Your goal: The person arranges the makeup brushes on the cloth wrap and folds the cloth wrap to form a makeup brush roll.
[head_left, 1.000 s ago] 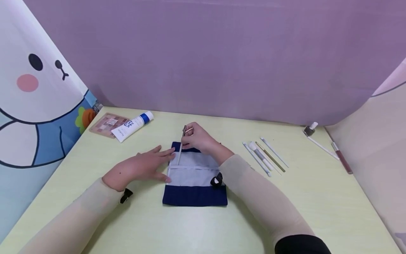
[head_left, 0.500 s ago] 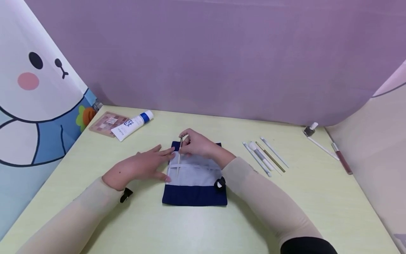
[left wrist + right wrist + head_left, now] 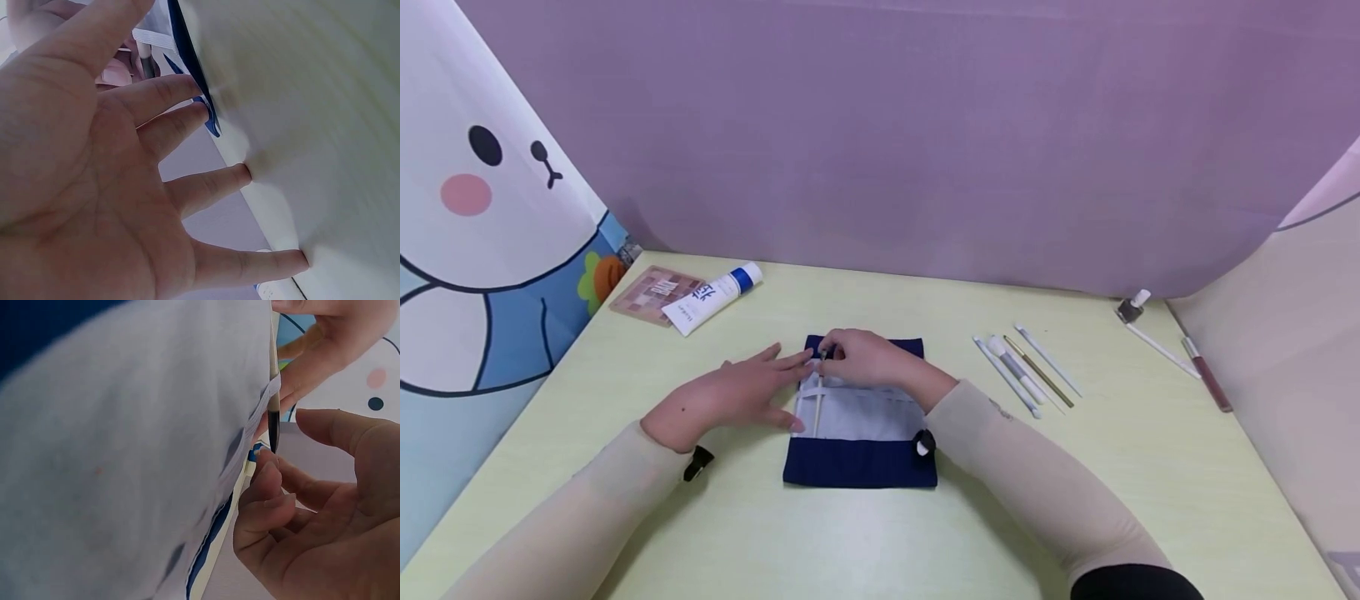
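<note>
A slim brush point(image 3: 818, 408) with a pale handle and dark end lies along the left side of a navy and pale grey fabric roll point(image 3: 865, 462). Its handle passes under the roll's white elastic band point(image 3: 265, 397). My right hand point(image 3: 868, 358) is at the brush's dark end; in the right wrist view, fingertips touch that end while the thumb stands apart from it. My left hand point(image 3: 748, 389) lies with fingers spread at the roll's left edge. In the left wrist view, two fingertips of that hand point(image 3: 119, 169) meet the navy edge and others press the table.
Several slim sticks and pens point(image 3: 1022, 371) lie right of the roll. Farther right are a small dark bottle with a white cap point(image 3: 1131, 307), a white stick point(image 3: 1163, 350) and a brownish-red tube point(image 3: 1212, 379). Back left, a white squeeze tube point(image 3: 711, 300) overlaps a pink checked palette point(image 3: 651, 293).
My right hand has moved down toward the roll, and the brush has slid under the elastic band toward the roll's near side. The thumb is now off the brush. My left hand stays put.
</note>
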